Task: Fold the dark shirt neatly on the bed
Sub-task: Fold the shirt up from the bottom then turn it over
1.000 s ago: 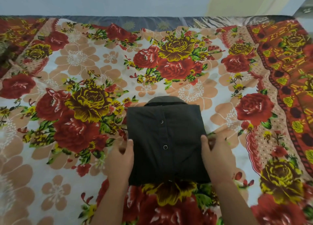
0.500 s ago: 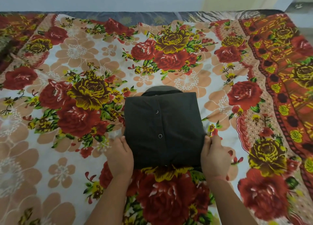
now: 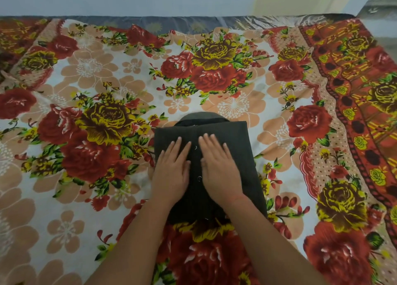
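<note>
With my left hand (image 3: 171,168) and right hand (image 3: 221,168) spread flat on the folded dark shirt (image 3: 245,147) mid-bed (image 3: 64,198), I should smooth outward evenly, the near hem seemingly aligned.

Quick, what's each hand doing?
Left hand: open, flat on the dark shirt.
Right hand: open, flat on it too.

Matt cloth on printed cloth, with shiny studs.
The dark shirt (image 3: 241,140) is seen as matt woven cloth, finely ribbed and smooth-faced. The small studs (image 3: 199,178) down its middle are marked by a metallic glint. The floral sheet (image 3: 90,74) is shown as thin printed cloth, matt and lightly creased. A satin sheen is seen on the grey mattress cover (image 3: 171,23) at the far edge.
</note>
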